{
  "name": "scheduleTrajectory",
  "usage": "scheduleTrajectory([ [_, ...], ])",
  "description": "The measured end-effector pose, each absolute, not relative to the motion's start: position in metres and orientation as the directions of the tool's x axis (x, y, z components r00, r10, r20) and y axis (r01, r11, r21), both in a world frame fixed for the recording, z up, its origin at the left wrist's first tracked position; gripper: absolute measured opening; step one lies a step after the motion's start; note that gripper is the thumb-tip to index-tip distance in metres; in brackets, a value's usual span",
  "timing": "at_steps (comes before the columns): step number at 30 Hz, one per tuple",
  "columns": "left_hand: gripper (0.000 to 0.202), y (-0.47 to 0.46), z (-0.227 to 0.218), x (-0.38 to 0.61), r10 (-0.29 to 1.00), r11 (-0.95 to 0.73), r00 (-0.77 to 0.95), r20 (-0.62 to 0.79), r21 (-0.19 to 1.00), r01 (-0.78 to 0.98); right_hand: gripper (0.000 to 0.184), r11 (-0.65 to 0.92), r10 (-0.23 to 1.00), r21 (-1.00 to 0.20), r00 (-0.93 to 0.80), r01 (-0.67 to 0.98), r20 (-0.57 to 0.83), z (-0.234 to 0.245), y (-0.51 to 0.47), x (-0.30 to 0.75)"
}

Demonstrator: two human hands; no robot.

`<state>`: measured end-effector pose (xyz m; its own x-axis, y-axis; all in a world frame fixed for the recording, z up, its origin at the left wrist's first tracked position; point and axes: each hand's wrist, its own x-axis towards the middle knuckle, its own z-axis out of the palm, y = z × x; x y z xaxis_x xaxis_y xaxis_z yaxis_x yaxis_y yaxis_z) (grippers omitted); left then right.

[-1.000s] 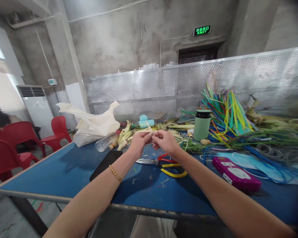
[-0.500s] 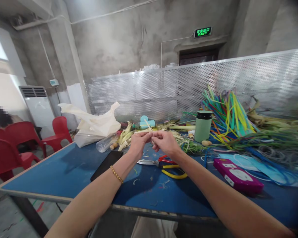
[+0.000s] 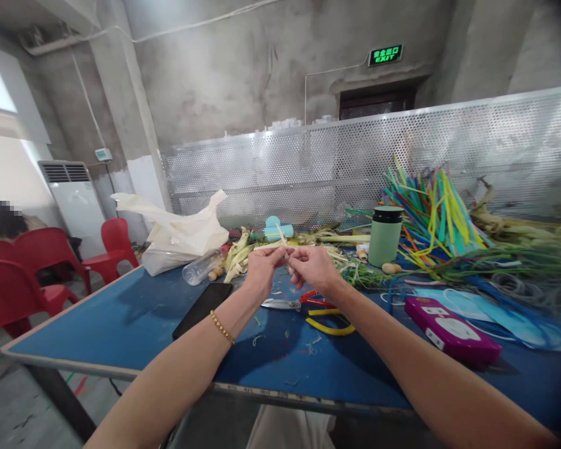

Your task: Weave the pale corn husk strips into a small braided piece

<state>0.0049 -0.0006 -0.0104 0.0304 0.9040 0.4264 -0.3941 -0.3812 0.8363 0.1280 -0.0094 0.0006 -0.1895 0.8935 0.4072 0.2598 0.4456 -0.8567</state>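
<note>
My left hand (image 3: 262,269) and my right hand (image 3: 315,269) meet above the middle of the table, fingertips almost touching. Both pinch a thin pale strip (image 3: 281,234) that looks like plant fibre; its upper end sticks up between them. The part inside my fingers is hidden. Beneath my hands lies a pair of metal shears (image 3: 283,304) with one red and one yellow handle, partly behind my right forearm. Pale husks and stalks (image 3: 237,257) are heaped just beyond my left hand. A black phone (image 3: 201,310) lies beside my left forearm.
On the blue table (image 3: 121,337) are a white bag (image 3: 187,234), a clear bottle (image 3: 201,269), a green canister (image 3: 384,240), bundled coloured strips (image 3: 444,215), a purple box (image 3: 451,330) and blue masks (image 3: 490,312). A perforated metal screen (image 3: 285,174) stands behind. Red chairs (image 3: 47,249) are at left, near a person.
The view has shifted slightly. My hands stay together at nearly the same spot, still pinching the pale strip, with small finger movements.
</note>
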Motion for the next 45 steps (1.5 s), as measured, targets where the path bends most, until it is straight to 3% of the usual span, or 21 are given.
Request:
scheduleTrajectory([
  [24, 0.029, -0.002, -0.008, 0.006, 0.908, -0.371, -0.006, 0.418, 0.798, -0.475, 0.013, 0.466, 0.884, -0.826, -0.214, 0.316, 0.416, 0.000, -0.013, 0.126],
  [29, 0.025, -0.003, -0.005, 0.003, 0.917, -0.341, 0.031, 0.397, 0.824, -0.454, 0.020, 0.455, 0.890, -0.820, -0.217, 0.348, 0.402, 0.004, -0.013, 0.131],
  [31, 0.024, -0.003, -0.004, 0.000, 0.935, -0.290, 0.058, 0.351, 0.846, -0.447, 0.029, 0.472, 0.879, -0.767, -0.171, 0.434, 0.445, 0.009, -0.012, 0.139],
  [34, 0.025, -0.002, -0.002, -0.003, 0.955, -0.217, 0.098, 0.281, 0.883, -0.417, 0.029, 0.568, 0.697, -0.550, -0.002, 0.613, 0.717, 0.017, -0.009, 0.151],
  [35, 0.025, -0.002, -0.002, -0.004, 0.955, -0.213, 0.108, 0.276, 0.892, -0.398, 0.026, 0.585, 0.665, -0.528, 0.008, 0.615, 0.746, 0.019, -0.009, 0.153],
  [41, 0.027, 0.000, -0.006, -0.003, 0.923, -0.347, 0.081, 0.375, 0.906, -0.242, 0.020, 0.499, 0.863, -0.753, -0.166, 0.430, 0.477, 0.015, -0.012, 0.146],
  [45, 0.029, -0.001, -0.006, 0.000, 0.921, -0.325, 0.116, 0.371, 0.898, -0.296, 0.009, 0.461, 0.887, -0.833, -0.154, 0.305, 0.435, 0.013, -0.010, 0.143],
])
